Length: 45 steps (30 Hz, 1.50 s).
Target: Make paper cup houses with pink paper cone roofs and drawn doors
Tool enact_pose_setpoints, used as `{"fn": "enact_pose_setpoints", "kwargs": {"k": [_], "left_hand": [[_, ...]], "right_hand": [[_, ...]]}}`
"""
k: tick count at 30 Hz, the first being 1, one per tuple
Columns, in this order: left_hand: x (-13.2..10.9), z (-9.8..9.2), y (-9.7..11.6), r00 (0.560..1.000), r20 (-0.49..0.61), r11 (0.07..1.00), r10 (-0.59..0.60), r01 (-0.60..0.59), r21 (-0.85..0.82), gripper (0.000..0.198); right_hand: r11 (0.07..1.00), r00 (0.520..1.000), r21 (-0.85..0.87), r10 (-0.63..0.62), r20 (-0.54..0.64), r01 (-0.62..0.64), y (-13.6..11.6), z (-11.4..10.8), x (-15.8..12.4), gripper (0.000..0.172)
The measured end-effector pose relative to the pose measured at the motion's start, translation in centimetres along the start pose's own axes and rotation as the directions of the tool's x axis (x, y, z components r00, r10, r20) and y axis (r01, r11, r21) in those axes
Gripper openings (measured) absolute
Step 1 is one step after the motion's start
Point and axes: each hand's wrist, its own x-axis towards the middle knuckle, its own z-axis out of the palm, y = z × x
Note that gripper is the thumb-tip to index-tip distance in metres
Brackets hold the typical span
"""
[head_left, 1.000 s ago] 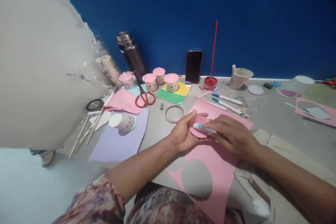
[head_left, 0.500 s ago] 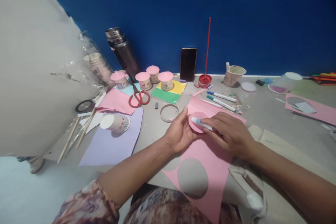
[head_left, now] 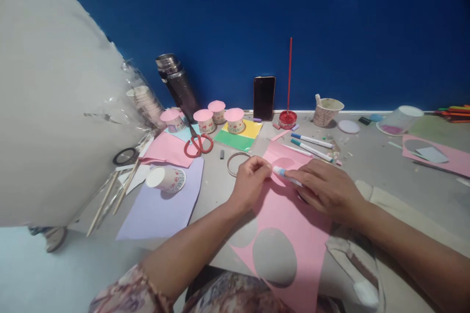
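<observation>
Left hand newly pinched, contents unclear, beside tube in right hand's tight grip

Left grip, palm spread before, now curled inward at the white-and-blue tube's tip.

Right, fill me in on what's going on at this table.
A person is working with paper and cups. The right hand holds a white-and-blue tube above a pink sheet with a round hole; the left hand has its fingertips close to the tube's end. A cup lies on a purple sheet, and four pink-topped cups stand farther back.
</observation>
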Motion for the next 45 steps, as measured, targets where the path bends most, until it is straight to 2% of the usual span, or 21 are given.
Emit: {"fn": "enact_pose_setpoints", "kwargs": {"k": [5,9,16,23,27,31,35,37,40,45], "left_hand": [[-0.1,-0.1,0.0,0.999,0.010,0.985,0.052,-0.053,0.166,0.008],[0.2,-0.2,-0.2,0.999,0.011,0.978,0.051,-0.052,0.203,0.008],[0.2,-0.1,-0.3,0.998,0.007,0.968,0.056,-0.056,0.244,0.008],[-0.3,0.2,0.0,0.999,0.035,0.978,0.038,-0.044,0.203,0.013],[-0.5,0.4,0.3,0.998,0.065,0.999,-0.001,-0.003,0.053,0.010],[-0.6,0.5,0.4,0.991,0.110,0.996,-0.079,0.084,-0.041,0.029],[-0.8,0.5,0.3,0.975,0.199,0.992,-0.103,0.114,-0.045,0.021],[-0.9,0.6,0.2,0.972,0.209,0.992,-0.110,0.122,-0.045,0.017],[-1.1,0.7,0.0,0.980,0.179,0.996,-0.089,0.087,0.020,0.022],[-1.0,0.5,0.1,0.989,0.145,0.974,0.032,-0.064,0.219,0.028]], "right_hand": [[1.000,1.000,0.011,-0.016,0.010,0.016,0.0,0.1,0.0,0.021],[1.000,1.000,0.024,0.009,0.001,-0.009,0.0,0.2,0.0,0.020],[0.994,0.990,0.058,0.101,-0.096,-0.096,-0.3,0.0,0.2,0.020],[0.986,0.981,0.061,0.164,-0.101,-0.158,-0.6,-0.1,0.5,0.016],[0.986,0.982,0.058,0.164,-0.096,-0.159,-0.7,0.0,0.5,0.017],[0.991,0.987,0.035,0.133,-0.090,-0.130,-0.6,0.2,0.3,0.017],[0.994,0.991,0.018,0.106,-0.085,-0.105,-0.6,0.6,0.1,0.016],[0.995,0.992,0.008,0.096,-0.087,-0.096,-0.6,0.7,0.1,0.016],[0.994,0.991,-0.013,0.107,-0.079,-0.109,-0.7,0.7,0.1,0.016],[0.992,0.989,-0.054,0.109,-0.097,-0.114,-1.1,0.5,0.2,0.017]]}}
